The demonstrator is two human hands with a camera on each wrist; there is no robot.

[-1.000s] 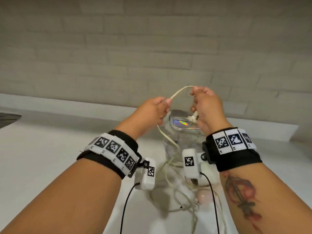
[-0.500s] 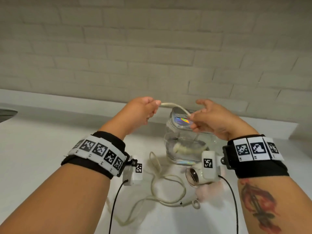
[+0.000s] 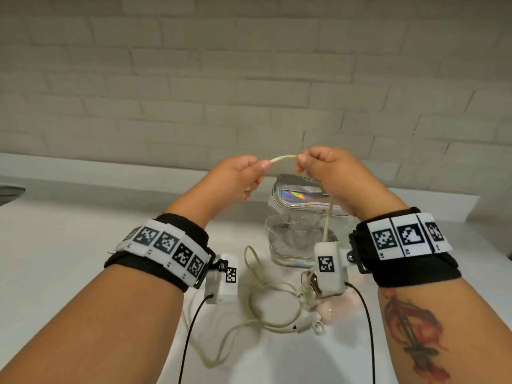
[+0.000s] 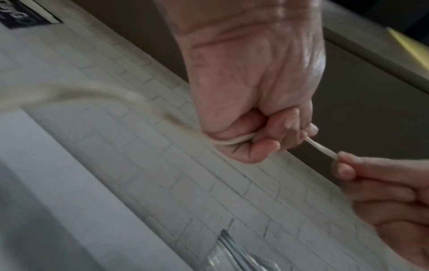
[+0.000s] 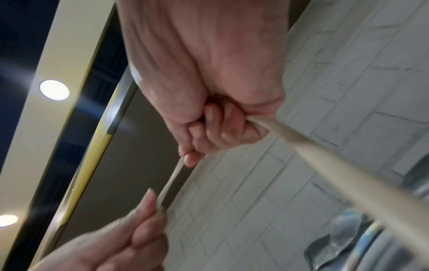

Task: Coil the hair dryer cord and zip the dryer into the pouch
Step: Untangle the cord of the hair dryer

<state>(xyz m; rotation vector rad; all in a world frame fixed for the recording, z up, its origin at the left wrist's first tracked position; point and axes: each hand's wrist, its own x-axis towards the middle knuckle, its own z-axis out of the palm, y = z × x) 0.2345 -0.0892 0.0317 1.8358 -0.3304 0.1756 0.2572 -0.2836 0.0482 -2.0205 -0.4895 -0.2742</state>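
Both hands are raised above the counter and hold the cream cord point(image 3: 282, 157) of the hair dryer between them. My left hand point(image 3: 241, 176) grips the cord in a fist point(image 4: 234, 141). My right hand point(image 3: 321, 169) also has its fingers curled round the cord point(image 5: 287, 133), which drops from it behind the right wrist camera. Loose loops of cord point(image 3: 273, 306) and its white plug point(image 3: 310, 324) lie on the counter. The pale pink hair dryer point(image 3: 329, 306) lies below my right wrist, mostly hidden. The clear iridescent pouch point(image 3: 299, 217) stands behind the hands.
A white counter point(image 3: 69, 245) runs to a low ledge under a white brick wall point(image 3: 249, 79). A dark rounded edge point(image 3: 11, 191) shows at the far left. Black camera cables point(image 3: 191, 328) hang from both wrists.
My right hand has risen and closed on the cord close to my left hand. The span of cord between the hands is now short, and the loops on the counter have shifted.
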